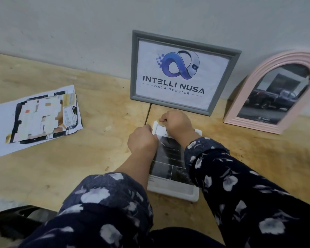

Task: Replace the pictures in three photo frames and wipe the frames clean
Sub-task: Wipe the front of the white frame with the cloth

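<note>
Sleeves: dark flower-printed sleeves [240, 185] are being seen nearest, both forearms being stretched forward over the tabletop [79, 158].
White frame: a white frame [175, 193] is being laid flat on the tabletop directly ahead, with a car print showing in it; it is being partly covered by both forearms.
Left hand: the left hand [142, 140] is being held curled at the frame's far left corner, its fingers apparently pinching the edge there; the fingertips are hidden, so what exactly is being pinched cannot be told.
Right hand: the right hand [177, 124] is being kept curled over the frame's far edge, seemingly gripping the rim.
Papers: a stack of loose printed sheets [38, 120] is being left well to the left.
Grey frame: a grey frame [182, 70] with a logo print is being propped against the wall [79, 33] just beyond the hands.
Pink frame: an arched pink frame [274, 92] holding a car picture is being leaned at the far right.
Progress: two frames are judged as already filled and stood up; the third is being worked on, and no wiping cloth is being shown.
</note>
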Demonstrator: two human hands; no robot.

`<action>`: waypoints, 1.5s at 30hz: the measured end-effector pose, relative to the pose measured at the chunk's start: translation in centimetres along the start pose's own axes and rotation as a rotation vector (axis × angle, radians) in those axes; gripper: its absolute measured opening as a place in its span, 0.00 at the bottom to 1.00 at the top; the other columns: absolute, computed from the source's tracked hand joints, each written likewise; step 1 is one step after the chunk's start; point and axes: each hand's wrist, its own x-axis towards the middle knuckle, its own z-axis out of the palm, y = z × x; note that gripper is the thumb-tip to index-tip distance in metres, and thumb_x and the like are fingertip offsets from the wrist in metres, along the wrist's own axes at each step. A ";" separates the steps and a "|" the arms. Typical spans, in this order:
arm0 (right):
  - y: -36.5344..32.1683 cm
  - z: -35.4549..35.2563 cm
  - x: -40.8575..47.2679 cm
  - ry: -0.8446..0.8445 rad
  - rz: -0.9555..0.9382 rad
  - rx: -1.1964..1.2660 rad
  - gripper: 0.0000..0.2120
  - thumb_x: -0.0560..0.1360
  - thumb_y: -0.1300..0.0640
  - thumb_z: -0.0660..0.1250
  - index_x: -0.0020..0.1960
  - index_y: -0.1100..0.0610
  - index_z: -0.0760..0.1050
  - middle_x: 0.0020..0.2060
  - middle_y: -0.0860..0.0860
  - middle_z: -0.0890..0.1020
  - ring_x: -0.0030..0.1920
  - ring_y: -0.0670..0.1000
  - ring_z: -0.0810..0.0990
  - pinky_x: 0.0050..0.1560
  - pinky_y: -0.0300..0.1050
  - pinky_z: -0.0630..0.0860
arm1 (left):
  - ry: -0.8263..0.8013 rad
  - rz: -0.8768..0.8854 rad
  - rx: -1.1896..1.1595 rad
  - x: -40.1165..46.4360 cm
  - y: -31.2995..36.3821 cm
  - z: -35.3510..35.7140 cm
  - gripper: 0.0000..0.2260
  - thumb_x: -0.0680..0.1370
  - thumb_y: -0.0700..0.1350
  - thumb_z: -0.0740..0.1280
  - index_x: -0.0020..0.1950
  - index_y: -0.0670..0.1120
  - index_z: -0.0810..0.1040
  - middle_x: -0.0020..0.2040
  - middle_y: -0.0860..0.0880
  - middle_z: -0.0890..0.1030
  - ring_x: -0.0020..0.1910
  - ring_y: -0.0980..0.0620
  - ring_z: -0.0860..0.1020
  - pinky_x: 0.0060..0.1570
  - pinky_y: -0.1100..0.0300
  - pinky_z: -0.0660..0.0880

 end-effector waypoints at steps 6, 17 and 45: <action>2.4 -1.2 -3.1 0.083 -0.078 -0.201 0.12 0.73 0.65 0.59 0.44 0.52 0.78 0.41 0.52 0.73 0.46 0.57 0.72 0.40 0.46 0.64 | 0.046 -0.008 0.048 -0.3 0.4 0.0 0.08 0.77 0.49 0.63 0.53 0.50 0.77 0.48 0.47 0.80 0.47 0.44 0.78 0.37 0.59 0.66; 6.7 -0.3 -6.5 0.270 -0.078 -0.292 0.13 0.54 0.69 0.75 0.26 0.56 0.74 0.27 0.52 0.73 0.29 0.54 0.72 0.24 0.39 0.57 | 0.094 -0.053 0.058 -1.3 1.0 -0.1 0.04 0.76 0.49 0.64 0.47 0.51 0.76 0.48 0.46 0.81 0.46 0.43 0.77 0.39 0.59 0.65; 1.4 0.0 -4.7 0.268 -0.116 -0.202 0.08 0.62 0.72 0.69 0.31 0.62 0.73 0.31 0.58 0.72 0.35 0.57 0.74 0.33 0.43 0.60 | 0.073 -0.042 0.017 -0.6 0.4 0.5 0.06 0.77 0.50 0.63 0.51 0.52 0.77 0.50 0.47 0.81 0.49 0.42 0.78 0.39 0.59 0.67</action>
